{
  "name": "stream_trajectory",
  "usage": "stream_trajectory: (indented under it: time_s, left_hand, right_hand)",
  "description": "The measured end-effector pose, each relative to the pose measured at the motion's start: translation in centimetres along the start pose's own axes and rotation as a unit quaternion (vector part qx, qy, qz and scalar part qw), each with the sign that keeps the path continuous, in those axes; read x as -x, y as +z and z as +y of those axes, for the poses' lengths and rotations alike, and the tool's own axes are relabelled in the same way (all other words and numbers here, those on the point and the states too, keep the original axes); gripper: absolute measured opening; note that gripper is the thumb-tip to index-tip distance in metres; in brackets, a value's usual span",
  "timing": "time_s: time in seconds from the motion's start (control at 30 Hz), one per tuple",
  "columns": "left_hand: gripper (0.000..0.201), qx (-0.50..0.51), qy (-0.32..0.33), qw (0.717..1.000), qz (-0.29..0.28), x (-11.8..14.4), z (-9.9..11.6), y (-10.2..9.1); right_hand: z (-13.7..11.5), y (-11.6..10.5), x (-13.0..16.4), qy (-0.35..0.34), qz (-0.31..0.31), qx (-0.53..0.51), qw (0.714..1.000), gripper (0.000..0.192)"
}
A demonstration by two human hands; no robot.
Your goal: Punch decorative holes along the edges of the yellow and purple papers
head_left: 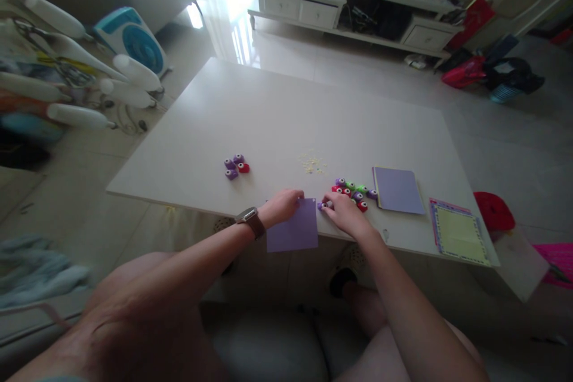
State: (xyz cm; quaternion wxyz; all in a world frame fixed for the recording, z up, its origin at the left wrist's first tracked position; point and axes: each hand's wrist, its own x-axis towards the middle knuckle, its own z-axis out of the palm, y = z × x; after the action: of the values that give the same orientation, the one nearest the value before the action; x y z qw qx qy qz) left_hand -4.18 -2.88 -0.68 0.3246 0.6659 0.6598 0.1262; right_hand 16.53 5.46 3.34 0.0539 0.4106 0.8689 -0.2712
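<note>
My left hand, with a watch on its wrist, is closed on the top edge of a sheet of purple paper that hangs over the table's near edge. My right hand grips a small purple paper punch beside the sheet's upper right corner. Whether the punch bites on the paper cannot be made out. Just beyond the right hand lies a cluster of red, green and purple punches. A smaller group of punches, purple and red, sits farther left. Pale yellow paper bits are scattered between the groups.
A stack of purple sheets lies to the right on the white table. Near the right corner rests yellow paper with a punched-looking border. A red stool stands past that corner; a blue fan is on the floor.
</note>
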Motion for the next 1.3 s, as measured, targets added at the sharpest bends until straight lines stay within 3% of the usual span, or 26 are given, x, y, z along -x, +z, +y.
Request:
stream_trajectory:
  time_s: [0.67,1.3]
  left_hand:
    - [0.033,0.033,-0.016,0.999,-0.009,-0.5,-0.3,0.4]
    - [0.035,0.04,-0.021,0.999,-0.028,0.1,0.8,-0.7]
  right_hand:
    - [-0.4,0.1,0.0,-0.025,0.015,0.01,1.0,0.006]
    - [-0.6,0.3,0.1,-0.03,0.016,0.046,0.998,0.006]
